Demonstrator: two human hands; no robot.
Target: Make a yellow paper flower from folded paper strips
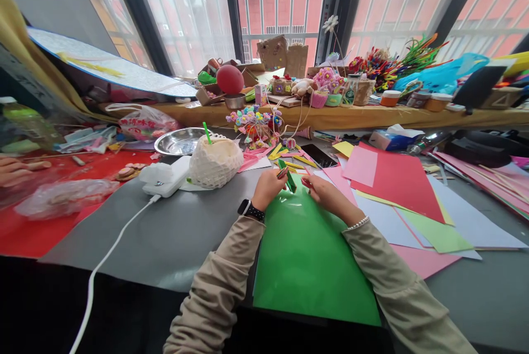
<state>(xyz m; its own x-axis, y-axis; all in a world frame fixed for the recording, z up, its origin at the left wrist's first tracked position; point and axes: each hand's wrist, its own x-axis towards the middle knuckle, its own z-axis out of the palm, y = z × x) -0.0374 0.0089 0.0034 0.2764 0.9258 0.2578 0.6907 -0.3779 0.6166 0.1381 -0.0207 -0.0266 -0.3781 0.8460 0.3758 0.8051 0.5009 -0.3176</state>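
Note:
Over the far end of a large glossy green sheet (309,260), my left hand (268,193) is closed on a small folded green paper piece (291,180), which stands up from its fingertips. A dark watch is on that wrist. My right hand (326,195) is just to the right, its thumb and fingers pinched together close to the green piece. Whatever it grips, if anything, is too small to make out. Beyond my hands lie yellow paper strips (278,152) and pink ones, with a dark phone (316,155) beside them.
Left of my hands stand a foam-netted coconut (215,162) with a green straw, a white power strip (167,180) and a metal plate (182,141). Coloured paper sheets (397,183) overlap at right. A crowded ledge (185,117) runs behind. Another person's hand (19,172) shows far left.

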